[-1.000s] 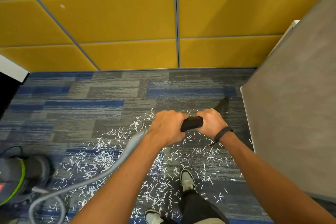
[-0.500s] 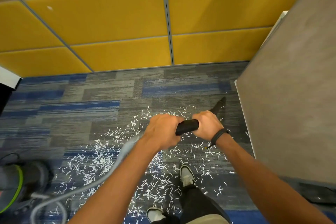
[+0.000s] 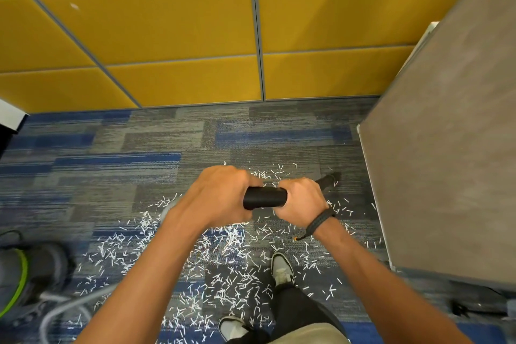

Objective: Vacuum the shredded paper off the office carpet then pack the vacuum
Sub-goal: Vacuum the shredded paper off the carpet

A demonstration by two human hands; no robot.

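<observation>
- Far left, down on the carpet (image 3: 117, 165), there's the vacuum (image 3: 22, 279) — grey body with a green ring, partly cut off by the edge of view.
- A pale grey hose (image 3: 69, 306) curls out beside it and runs toward me, slipping under my left forearm; a short stretch shows again just behind my left wrist.
- My left hand (image 3: 220, 198) comes next, grip closed tight around the near end of the black wand (image 3: 265, 197).
- The bare middle of that wand sits between my two fists, which are just apart.
- My right hand (image 3: 300, 202) has its grip wrapped shut on the wand too, a dark cord bracelet (image 3: 318, 225) on the wrist.
- Past my right hand the black nozzle (image 3: 329, 178) slants down to the carpet, its tip near the grey panel.
- Shredded paper (image 3: 223, 268) lies all over the blue and grey carpet below my arms, thickest between the hose and my shoes, with a thinner scatter up around the nozzle.
- My two shoes (image 3: 282, 268) stand right in the shreds, dark trouser leg above the right one.
- Yellow padded wall panels (image 3: 173, 22) run across the back, meeting the carpet.
- On the right, a big grey panel (image 3: 446, 162) stands upright, its edge just beside the nozzle.
</observation>
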